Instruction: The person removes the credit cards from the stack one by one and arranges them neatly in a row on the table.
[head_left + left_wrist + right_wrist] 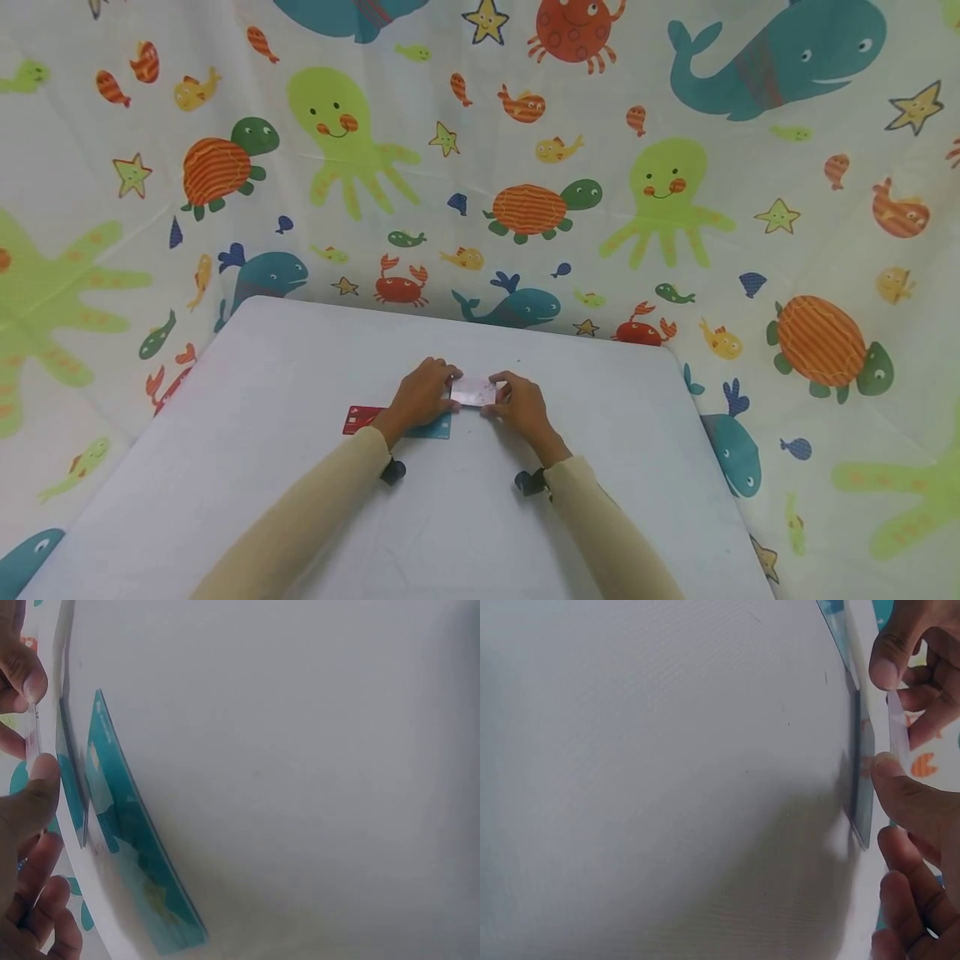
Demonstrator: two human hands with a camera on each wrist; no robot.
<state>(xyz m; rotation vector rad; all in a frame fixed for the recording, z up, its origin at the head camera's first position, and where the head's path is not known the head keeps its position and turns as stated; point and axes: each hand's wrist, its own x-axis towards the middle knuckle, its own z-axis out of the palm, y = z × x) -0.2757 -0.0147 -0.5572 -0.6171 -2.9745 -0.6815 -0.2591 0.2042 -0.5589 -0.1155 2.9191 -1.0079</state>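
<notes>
Pinches pale card [474,392] at left end with left hand [422,393], right end with right hand [527,408]; holds long axis left-to-right.

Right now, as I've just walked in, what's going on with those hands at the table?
Someone's left hand and right hand are holding a small pale card between them, one hand at each end, raised a little off the white table. Another flat, card-like thing lies on the table below it. A red card and a teal card lie there too, partly hidden by the left arm.
</notes>
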